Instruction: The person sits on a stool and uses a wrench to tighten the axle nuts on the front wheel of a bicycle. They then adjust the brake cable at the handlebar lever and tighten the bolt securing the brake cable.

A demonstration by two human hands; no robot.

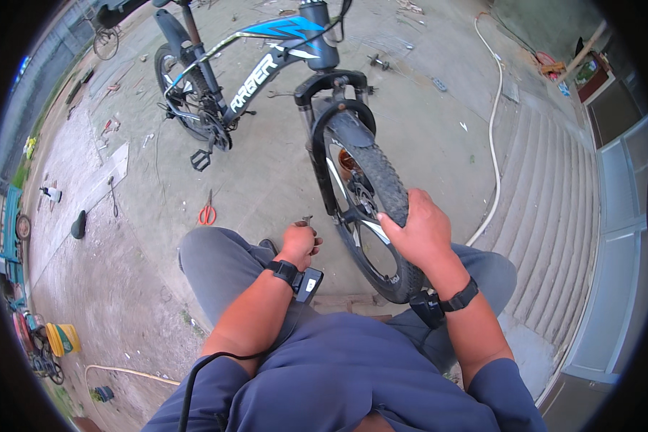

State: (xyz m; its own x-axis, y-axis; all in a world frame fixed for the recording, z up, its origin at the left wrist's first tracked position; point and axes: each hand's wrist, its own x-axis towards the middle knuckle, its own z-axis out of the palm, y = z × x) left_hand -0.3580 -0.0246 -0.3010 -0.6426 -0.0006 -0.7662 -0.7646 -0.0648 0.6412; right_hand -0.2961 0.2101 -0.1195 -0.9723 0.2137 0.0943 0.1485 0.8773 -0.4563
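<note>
A black bicycle with blue and white trim (281,30) stands before me, its front fork (322,180) above a wheel with white spokes. My right hand (420,225) is closed around the front tyre (381,173) on its right side, thumb toward the rim. Left of the wheel, my left hand (299,245) grips a small metal tool (307,219), whose tip pokes above the fingers; its exact kind is unclear. Orange-handled scissors (207,213) lie on the concrete beyond my left knee.
A loose black saddle (78,225), a long wrench (113,194) and a bottle (52,194) lie to the left. A pale hose (499,108) runs beside ridged concrete (547,216) on the right. Another bicycle (105,42) stands far back left; yellow containers (63,338) sit lower left.
</note>
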